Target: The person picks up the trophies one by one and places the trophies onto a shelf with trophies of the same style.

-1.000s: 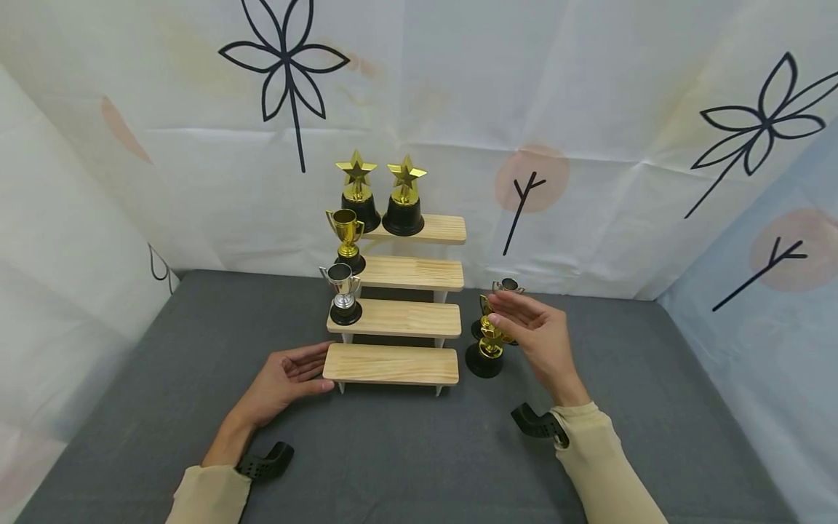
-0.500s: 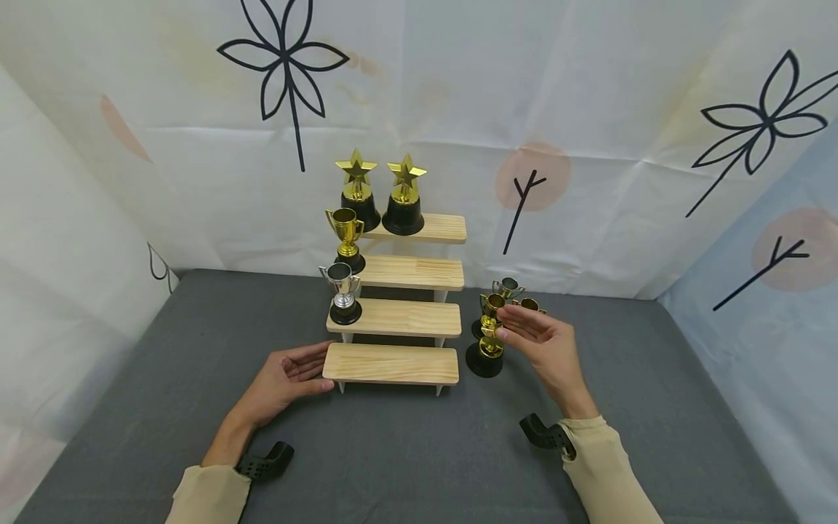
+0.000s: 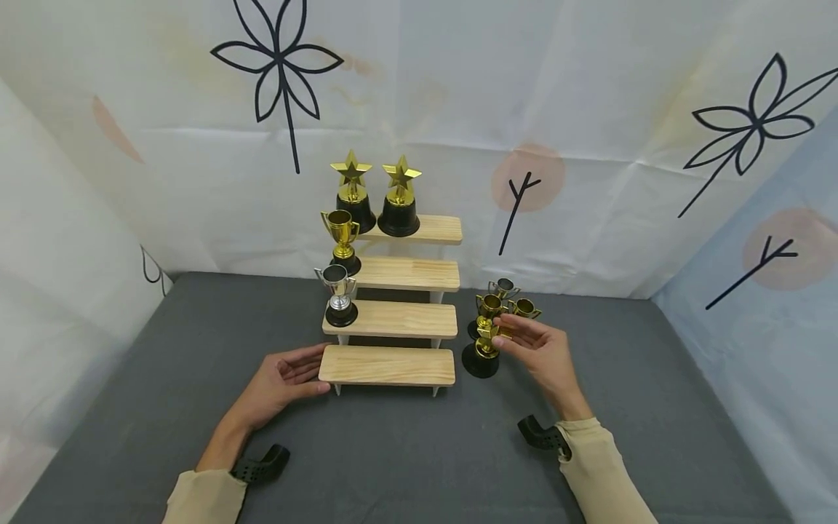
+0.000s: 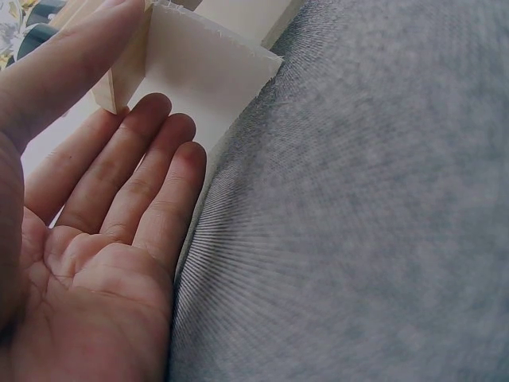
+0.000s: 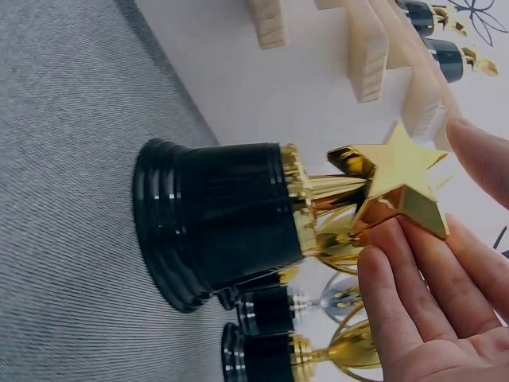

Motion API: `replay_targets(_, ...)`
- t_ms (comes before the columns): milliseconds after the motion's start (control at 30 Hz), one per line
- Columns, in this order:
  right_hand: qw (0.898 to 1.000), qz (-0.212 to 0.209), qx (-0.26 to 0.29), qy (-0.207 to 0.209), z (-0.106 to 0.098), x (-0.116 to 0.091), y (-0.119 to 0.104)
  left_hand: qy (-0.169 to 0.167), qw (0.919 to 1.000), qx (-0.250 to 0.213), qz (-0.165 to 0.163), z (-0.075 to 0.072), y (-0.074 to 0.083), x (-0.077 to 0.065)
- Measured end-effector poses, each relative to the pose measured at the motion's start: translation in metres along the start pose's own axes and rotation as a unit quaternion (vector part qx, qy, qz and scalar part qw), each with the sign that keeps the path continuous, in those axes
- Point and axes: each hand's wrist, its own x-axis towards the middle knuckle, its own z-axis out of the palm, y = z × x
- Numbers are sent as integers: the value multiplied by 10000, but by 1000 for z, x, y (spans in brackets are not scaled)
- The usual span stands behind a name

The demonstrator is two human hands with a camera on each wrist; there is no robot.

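My right hand [image 3: 538,356] is at a gold star trophy [image 5: 215,215] with a black base, standing on the grey cloth right of the stand. In the right wrist view its fingers [image 5: 433,278] are extended at one edge of the gold star, while the thumb is apart from it. My left hand [image 3: 278,386] is at the left end of the lowest wooden step [image 3: 386,365]. Those fingers [image 4: 171,171] lie nearly straight beside the stand's white side panel [image 4: 203,76], with the thumb over the step's edge.
Behind the star trophy stand two gold cups [image 3: 489,307] and a silver cup [image 3: 503,287]. On the stepped stand are two star trophies [image 3: 399,216] on top, a gold cup [image 3: 343,233] below, then a silver cup [image 3: 339,295]. A white printed cloth [image 3: 589,218] hangs behind.
My right hand has come down and back from above the cups to the star trophy's head, uncovering the cups behind. The left hand keeps its place at the step; the head view has shifted slightly.
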Motion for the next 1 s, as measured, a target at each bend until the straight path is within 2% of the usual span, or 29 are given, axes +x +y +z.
replay_targets(400,9995,-5,-319,-2,8,-1,16,21,10000,21,6,-1,-2,-2)
replay_targets(733,9983,251,-507,139,10,-3,17,-7,10000,6,90,0,-2,-2)
replay_targets(1000,9977,230,-602,196,12,-1,21,-5,10000,75,47,0,-1,-1)
